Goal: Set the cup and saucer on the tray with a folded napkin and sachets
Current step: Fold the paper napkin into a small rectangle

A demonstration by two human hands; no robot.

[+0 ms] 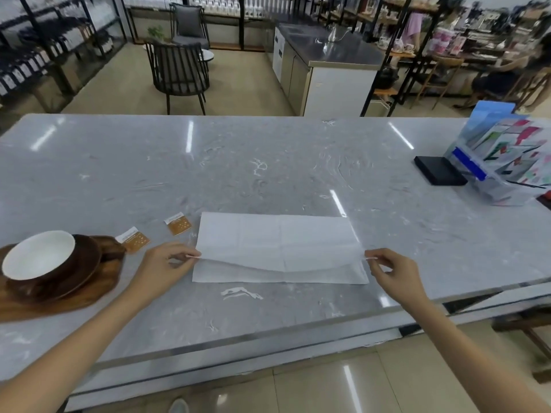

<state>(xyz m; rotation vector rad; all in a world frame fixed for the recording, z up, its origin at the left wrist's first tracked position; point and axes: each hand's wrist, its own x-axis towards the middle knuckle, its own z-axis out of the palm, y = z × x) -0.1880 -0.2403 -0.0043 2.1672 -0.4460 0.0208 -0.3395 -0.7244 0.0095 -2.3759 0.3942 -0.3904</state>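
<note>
A white paper napkin (pixel 277 242) lies spread on the grey marble counter, its upper layer folded over and lifted a little above the lower one. My left hand (pixel 167 263) pinches the left end of that lifted edge, and my right hand (pixel 393 272) pinches the right end. At the far left a wooden tray (pixel 59 296) carries a dark brown saucer (pixel 86 263) with a white cup (pixel 38 254) on it. Two orange sachets (pixel 134 239) (pixel 179 224) lie on the counter between the tray and the napkin.
A black box (pixel 439 169) and a clear leaflet holder (pixel 504 162) stand at the counter's far right. The counter's front edge (pixel 268 335) runs close below my hands. Chairs, shelving and a steel worktop fill the room beyond.
</note>
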